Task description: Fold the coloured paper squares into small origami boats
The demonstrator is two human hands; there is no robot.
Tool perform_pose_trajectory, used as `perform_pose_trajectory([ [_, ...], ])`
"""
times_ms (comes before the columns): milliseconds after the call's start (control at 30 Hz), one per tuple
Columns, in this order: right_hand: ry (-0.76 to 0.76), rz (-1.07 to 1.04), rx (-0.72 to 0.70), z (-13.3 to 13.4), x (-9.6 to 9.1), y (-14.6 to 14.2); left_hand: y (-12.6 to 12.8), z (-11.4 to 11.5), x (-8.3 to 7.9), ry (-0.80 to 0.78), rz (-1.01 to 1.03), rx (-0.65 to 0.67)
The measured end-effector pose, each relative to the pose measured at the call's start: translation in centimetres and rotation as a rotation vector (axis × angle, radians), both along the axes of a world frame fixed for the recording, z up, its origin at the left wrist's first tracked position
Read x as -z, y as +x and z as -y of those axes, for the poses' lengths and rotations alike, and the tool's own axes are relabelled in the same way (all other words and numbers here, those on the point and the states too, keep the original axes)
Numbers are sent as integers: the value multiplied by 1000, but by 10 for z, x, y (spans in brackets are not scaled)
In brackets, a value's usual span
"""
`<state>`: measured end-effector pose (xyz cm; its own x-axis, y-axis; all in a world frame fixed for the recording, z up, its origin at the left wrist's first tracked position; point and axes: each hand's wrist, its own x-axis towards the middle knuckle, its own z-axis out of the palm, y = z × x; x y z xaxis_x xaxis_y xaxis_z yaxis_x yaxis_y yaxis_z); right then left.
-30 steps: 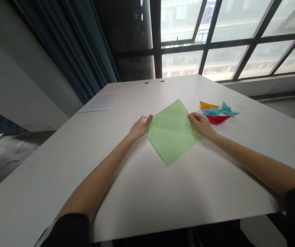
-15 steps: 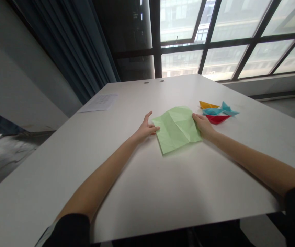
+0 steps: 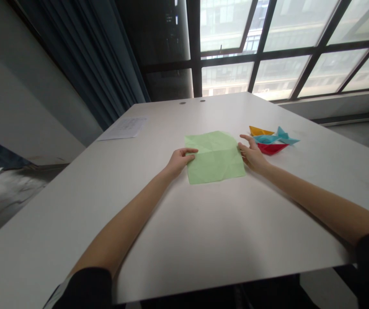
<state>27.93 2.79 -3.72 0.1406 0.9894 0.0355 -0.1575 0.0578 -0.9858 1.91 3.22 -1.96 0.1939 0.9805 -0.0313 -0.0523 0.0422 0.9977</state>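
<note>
A light green sheet of paper (image 3: 216, 159), roughly square and marked with creases, lies spread out over the white table between my hands. My left hand (image 3: 179, 160) pinches its left edge, with the thumb and fingers on the paper. At the right edge is my right hand (image 3: 251, 154), its fingers apart and its fingertips beside or just touching the paper; it grips nothing. Just beyond the right hand sit folded paper boats: a yellow one (image 3: 260, 131), a red one (image 3: 272, 149) and light blue folded paper (image 3: 277, 137).
The white table (image 3: 171, 240) reaches from my body towards the windows (image 3: 229, 77). A printed sheet (image 3: 124, 128) lies at its far left. Two round dark holes (image 3: 182, 103) mark the far edge. A blue curtain (image 3: 90, 56) hangs at the left.
The green paper has turned and flattened, shifting slightly left. My left hand has closed on its left edge, while my right hand has let go and opened its fingers.
</note>
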Motion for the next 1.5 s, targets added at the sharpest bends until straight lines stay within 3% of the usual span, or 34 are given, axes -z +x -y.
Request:
perform_pose_trajectory([
  [100,73,115,-153,3,0,0,-1,-2,0,-2,-5,-23],
  [200,118,232,-204,3,4,1,-2,-3,1,-9,15,-35],
  [533,200,527,-104,0,4,9,-6,-5,0,1,50,-77],
  [733,237,600,-103,-1,7,8,-3,0,-1,76,-72,-91],
  [867,337,698,18,0,4,6,-2,-2,3,119,-105,-87],
  [967,415,786,45,2,0,6,-4,-5,6,219,-259,-113],
  [1100,384,718,-49,4,-2,4,-5,-4,2,443,-593,-214],
  [1200,358,614,-41,6,-4,1,-3,3,-9,543,-754,-232],
  [1367,366,508,-37,10,-7,-8,4,13,-24,587,-693,-50],
  [1500,377,400,-97,17,-11,-17,8,19,-25,613,-679,-1],
])
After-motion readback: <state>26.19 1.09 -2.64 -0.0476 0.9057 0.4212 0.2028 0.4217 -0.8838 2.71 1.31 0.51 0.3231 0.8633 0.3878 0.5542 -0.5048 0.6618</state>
